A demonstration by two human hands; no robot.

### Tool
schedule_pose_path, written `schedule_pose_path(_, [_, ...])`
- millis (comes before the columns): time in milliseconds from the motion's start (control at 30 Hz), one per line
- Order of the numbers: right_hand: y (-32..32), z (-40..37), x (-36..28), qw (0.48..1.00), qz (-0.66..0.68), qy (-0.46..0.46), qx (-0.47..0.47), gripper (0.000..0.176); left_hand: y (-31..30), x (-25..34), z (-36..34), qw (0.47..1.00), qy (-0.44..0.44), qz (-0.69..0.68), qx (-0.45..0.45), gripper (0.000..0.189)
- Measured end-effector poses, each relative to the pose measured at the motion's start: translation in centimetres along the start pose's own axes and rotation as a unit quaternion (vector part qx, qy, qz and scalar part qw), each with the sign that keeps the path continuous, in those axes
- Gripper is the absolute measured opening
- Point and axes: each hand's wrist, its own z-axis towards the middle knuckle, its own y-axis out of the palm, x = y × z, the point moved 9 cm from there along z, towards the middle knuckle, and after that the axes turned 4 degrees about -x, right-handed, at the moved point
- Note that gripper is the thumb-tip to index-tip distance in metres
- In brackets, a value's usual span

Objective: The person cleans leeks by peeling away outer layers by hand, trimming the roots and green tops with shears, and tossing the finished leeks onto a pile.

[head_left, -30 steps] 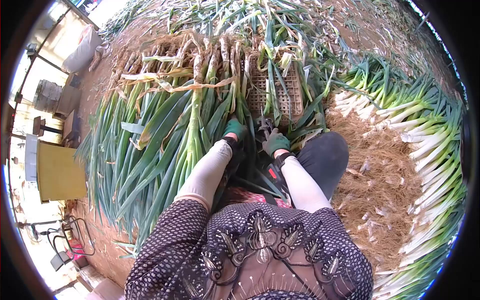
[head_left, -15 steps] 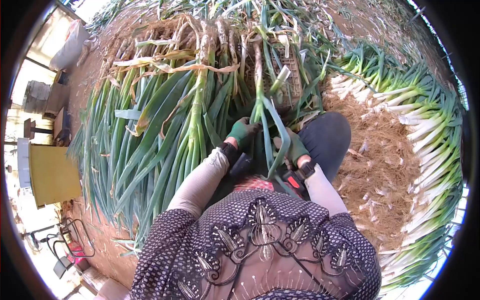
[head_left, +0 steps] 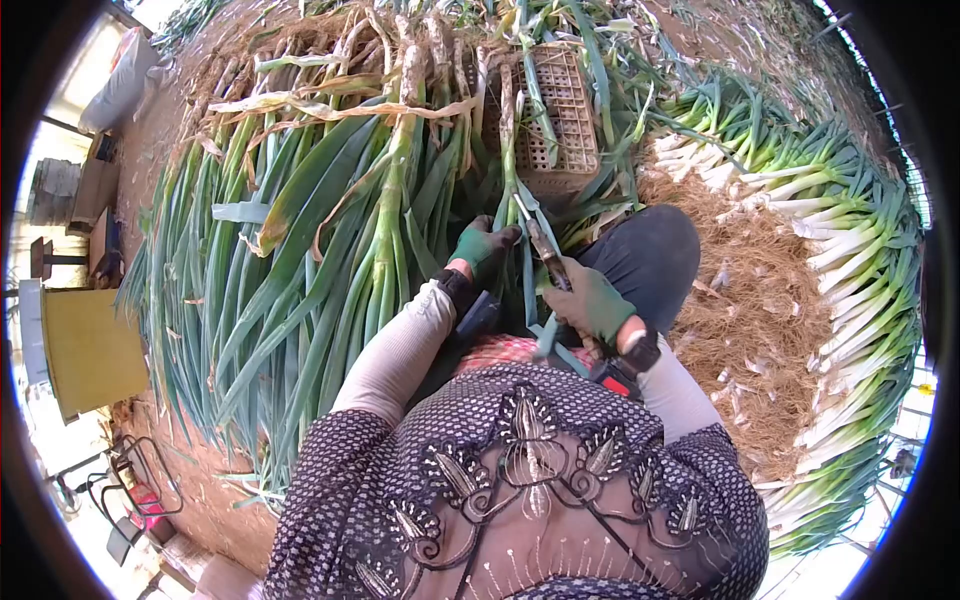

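Observation:
My left hand (head_left: 482, 249), in a green glove, grips a single leek (head_left: 512, 170) by its stalk; the leek points away from me, its dirty root end over the crate. My right hand (head_left: 590, 298), also in a green glove, holds a knife (head_left: 541, 240) whose blade lies against the leek's green leaves just right of my left hand. The leek's long leaves run down between my arms toward my lap.
A big pile of untrimmed leeks (head_left: 330, 220) lies to my left. A plastic crate (head_left: 565, 120) sits ahead. Trimmed white leeks (head_left: 850, 250) are stacked in a curved row on the right, beside dry roots and peelings (head_left: 760, 300). A yellow box (head_left: 90, 350) stands far left.
I pulled one leek out of the pile and drew it toward me. My right hand moved back and right, and the knife now rests on the leek's leaves.

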Motion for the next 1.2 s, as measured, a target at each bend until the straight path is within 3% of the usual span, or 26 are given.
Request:
schedule_pose_path(67, [0.0, 2.2, 1.2, 0.998, -0.037, -0.037, 0.042, 0.047, 0.0, 0.4, -0.1, 1.0, 0.004, -0.005, -0.008, 0.043])
schedule_pose_path(300, [-0.3, 7.8, 1.6, 0.998, -0.057, 0.021, 0.005, 0.045, 0.6, -0.3, 0.7, 0.999, 0.031, 0.022, -0.02, 0.047])
schedule_pose_path(333, [-0.8, 10.7, 2.2, 0.978, -0.169, -0.079, 0.092, 0.043, 0.6, -0.6, 0.9, 0.999, 0.037, 0.019, -0.022, 0.048])
schedule_pose_path(400, [-2.5, 11.5, 0.4, 0.997, -0.06, 0.006, 0.047, 0.043, 0.6, -0.4, 0.6, 0.999, 0.028, 0.02, -0.025, 0.05])
schedule_pose_path(567, [-5.6, 18.1, -1.1, 0.995, -0.052, 0.088, 0.019, 0.037, 0.8, 0.6, -0.7, 0.999, 0.019, 0.003, -0.032, 0.051])
schedule_pose_path(733, [-9.1, 24.7, -2.5, 0.988, -0.113, 0.061, 0.091, 0.044, 1.0, 0.9, -1.2, 0.999, -0.011, -0.011, -0.034, 0.05])
schedule_pose_path(900, [-9.1, 23.8, -4.0, 0.987, -0.122, -0.005, 0.105, 0.037, 1.2, 1.2, -1.4, 0.999, -0.02, -0.029, -0.04, 0.051])
schedule_pose_path(967, [-7.0, 22.3, -3.2, 0.977, -0.184, -0.026, 0.101, 0.045, 1.5, 0.7, -1.1, 0.997, -0.008, -0.052, -0.047, 0.052])
schedule_pose_path(1067, [-4.2, 18.4, -0.6, 0.979, -0.2, 0.01, 0.049, 0.05, 2.2, 1.8, -1.2, 0.983, -0.003, 0.15, -0.109, 0.05])
schedule_pose_path(1167, [-4.1, 17.2, 3.0, 0.981, -0.18, 0.066, 0.041, 0.052, 2.4, 7.6, -3.4, 0.878, 0.072, 0.466, -0.081, 0.043])
schedule_pose_path(1200, [-4.0, 16.5, 3.2, 0.982, -0.172, 0.069, 0.044, 0.053, 1.9, 9.2, -3.2, 0.844, 0.113, 0.524, -0.014, 0.041])
